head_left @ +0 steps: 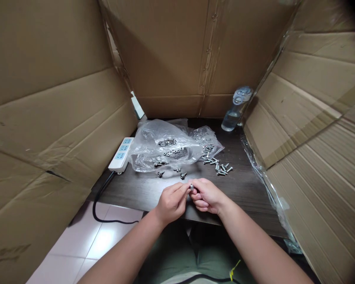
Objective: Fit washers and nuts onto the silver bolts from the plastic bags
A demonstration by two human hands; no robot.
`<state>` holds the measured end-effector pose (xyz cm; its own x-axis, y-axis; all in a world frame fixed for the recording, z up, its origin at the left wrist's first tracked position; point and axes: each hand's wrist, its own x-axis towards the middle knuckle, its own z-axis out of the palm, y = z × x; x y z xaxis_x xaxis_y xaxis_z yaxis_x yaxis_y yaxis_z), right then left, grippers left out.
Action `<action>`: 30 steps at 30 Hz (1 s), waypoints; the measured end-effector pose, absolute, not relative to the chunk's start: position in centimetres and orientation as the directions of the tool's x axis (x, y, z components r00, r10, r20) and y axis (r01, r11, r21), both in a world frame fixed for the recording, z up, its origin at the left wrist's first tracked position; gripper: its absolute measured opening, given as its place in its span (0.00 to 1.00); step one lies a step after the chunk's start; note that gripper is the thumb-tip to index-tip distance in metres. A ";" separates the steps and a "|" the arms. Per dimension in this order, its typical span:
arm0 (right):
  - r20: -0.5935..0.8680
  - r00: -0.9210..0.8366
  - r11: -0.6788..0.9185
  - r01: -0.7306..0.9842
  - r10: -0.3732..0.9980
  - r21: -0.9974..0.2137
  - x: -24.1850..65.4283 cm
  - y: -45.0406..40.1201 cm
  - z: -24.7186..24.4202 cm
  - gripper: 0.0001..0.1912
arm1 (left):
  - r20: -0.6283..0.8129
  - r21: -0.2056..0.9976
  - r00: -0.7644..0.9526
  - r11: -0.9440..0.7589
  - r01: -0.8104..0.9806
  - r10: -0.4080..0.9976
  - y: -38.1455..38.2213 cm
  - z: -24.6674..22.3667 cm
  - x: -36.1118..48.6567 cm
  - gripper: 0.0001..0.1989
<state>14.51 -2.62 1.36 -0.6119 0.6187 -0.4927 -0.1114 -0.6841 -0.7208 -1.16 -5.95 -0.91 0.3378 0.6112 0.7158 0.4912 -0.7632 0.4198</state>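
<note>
Near the front edge of the dark table [142, 191], my left hand [172, 200] and my right hand [206, 196] meet, both with fingers closed. A small metal piece [191, 187] shows between their fingertips, pinched from both sides; its lower part is hidden. Just beyond my hands lie two small screw pieces, one on the left [160, 174] and one on the right [183, 176], with tiny dark screws [177, 170] between them. An open clear plastic bag [154, 136] holds several nuts and small metal parts. Loose silver bolts [221, 169] spill from a second clear bag [207, 136].
A white power strip [120, 156] with a black cable [97, 205] lies at the table's left edge. A clear water bottle [235, 110] stands at the back right. Cardboard walls [171, 59] enclose the back and both sides.
</note>
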 end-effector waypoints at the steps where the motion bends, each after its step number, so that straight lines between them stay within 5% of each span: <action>1: -0.484 -0.611 -0.677 -0.118 0.627 -0.727 14.5 -2.7 1.3 0.19 | 0.714 0.427 0.329 -0.756 0.495 0.618 -6.0 -0.9 -1.1 0.20; 21: -0.434 -0.571 -0.640 -0.221 0.697 -0.736 13.8 -2.8 1.1 0.20 | 0.678 0.562 0.248 -0.705 0.432 0.692 -6.1 -0.1 -0.8 0.15; 30: -0.227 -0.618 -0.512 -0.333 0.753 -0.792 14.6 -2.5 1.0 0.15 | 0.563 0.736 0.053 -0.530 0.420 0.825 -5.9 0.2 -0.8 0.11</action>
